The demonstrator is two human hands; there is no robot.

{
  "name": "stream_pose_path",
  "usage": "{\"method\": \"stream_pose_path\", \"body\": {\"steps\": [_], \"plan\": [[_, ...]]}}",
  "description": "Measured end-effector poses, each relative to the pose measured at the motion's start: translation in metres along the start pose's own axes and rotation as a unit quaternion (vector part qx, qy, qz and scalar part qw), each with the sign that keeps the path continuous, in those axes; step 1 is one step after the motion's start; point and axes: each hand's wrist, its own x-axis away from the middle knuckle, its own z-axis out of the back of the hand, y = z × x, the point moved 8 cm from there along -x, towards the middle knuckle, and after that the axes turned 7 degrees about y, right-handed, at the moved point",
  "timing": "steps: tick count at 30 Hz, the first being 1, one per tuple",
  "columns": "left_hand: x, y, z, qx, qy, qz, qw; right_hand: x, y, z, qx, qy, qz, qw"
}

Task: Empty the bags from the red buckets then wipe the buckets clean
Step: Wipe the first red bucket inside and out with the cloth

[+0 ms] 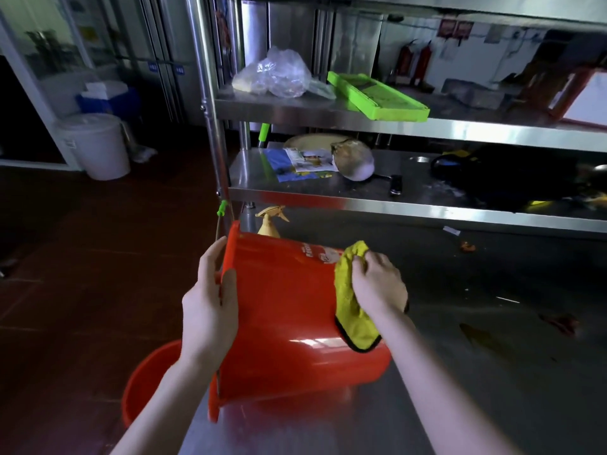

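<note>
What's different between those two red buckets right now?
The table bucket lies on its side on the table; the floor bucket sits lower, beside it. The left hand grips the table bucket's rim and the right hand holds a cloth against it; the floor bucket is untouched. Both are red.

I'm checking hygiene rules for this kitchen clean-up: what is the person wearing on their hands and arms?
Both the left hand and right hand are bare, no gloves, and the forearms are uncovered to the frame's edge, no sleeves in view. No ring or watch shows. A dark bit at the right wrist may be a band or trim of the yellow cloth; I cannot tell.
</note>
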Motion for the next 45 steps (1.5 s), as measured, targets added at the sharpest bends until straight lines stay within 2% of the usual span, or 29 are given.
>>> {"method": "stream_pose_path", "body": {"steps": [2, 5, 7, 9, 11, 13, 15, 17, 18, 20, 24, 25, 28, 33, 36, 39, 42, 45], "plan": [[-0.004, -0.002, -0.003, -0.007, 0.015, -0.012, 1.0, 0.018, -0.059, -0.006, 0.031, 0.026, 0.101, 0.994], [-0.015, -0.007, -0.003, -0.025, 0.013, -0.019, 0.999, 0.079, -0.149, -0.025, -0.013, 0.024, 0.276, 0.961], [-0.017, -0.009, -0.002, -0.029, 0.005, -0.018, 0.999, 0.102, -0.169, -0.025, -0.039, 0.02, 0.326, 0.944], [-0.013, -0.007, -0.001, -0.018, 0.001, -0.024, 1.0, 0.095, -0.155, -0.017, -0.049, 0.039, 0.334, 0.941], [-0.008, -0.007, 0.001, -0.012, 0.003, -0.026, 1.0, 0.076, -0.119, -0.01, -0.042, 0.048, 0.298, 0.952], [-0.001, -0.011, 0.001, -0.005, 0.005, -0.028, 1.0, 0.047, -0.071, -0.005, -0.001, 0.053, 0.219, 0.974], [0.008, -0.011, 0.003, 0.003, 0.006, -0.05, 0.999, 0.014, -0.027, 0.001, 0.025, 0.02, 0.115, 0.993], [0.017, -0.013, 0.007, 0.009, 0.009, -0.072, 0.997, -0.008, -0.007, 0.002, 0.022, -0.031, 0.024, 0.999], [0.02, -0.015, 0.009, 0.012, 0.011, -0.076, 0.997, -0.012, -0.012, -0.002, 0.03, -0.046, 0.01, 0.998], [0.023, -0.024, 0.009, 0.014, 0.018, -0.071, 0.997, -0.003, -0.052, -0.01, 0.041, -0.044, 0.051, 0.997], [0.014, -0.033, 0.011, -0.003, 0.019, -0.069, 0.997, 0.074, -0.167, -0.028, -0.009, 0.009, 0.262, 0.965], [0.012, -0.037, 0.013, -0.005, 0.009, -0.057, 0.998, 0.089, -0.181, -0.027, -0.025, 0.029, 0.291, 0.956], [0.003, -0.043, 0.02, 0.009, -0.047, 0.009, 0.999, 0.104, -0.181, -0.026, -0.032, 0.056, 0.305, 0.95], [-0.065, -0.039, 0.015, -0.012, -0.016, 0.176, 0.984, 0.128, -0.169, -0.029, -0.054, 0.082, 0.335, 0.937], [-0.08, -0.013, -0.009, -0.081, -0.051, 0.139, 0.986, 0.136, -0.149, -0.028, -0.057, 0.081, 0.377, 0.921], [-0.068, 0.001, -0.015, -0.095, -0.074, 0.096, 0.988, 0.104, -0.104, -0.016, -0.024, 0.084, 0.328, 0.941], [-0.047, 0.0, -0.004, -0.05, -0.072, 0.089, 0.992, 0.052, -0.044, 0.004, 0.004, 0.107, 0.182, 0.978], [-0.024, 0.005, -0.002, -0.05, -0.061, 0.044, 0.996, 0.009, -0.015, -0.002, 0.005, 0.006, 0.027, 1.0]]}}
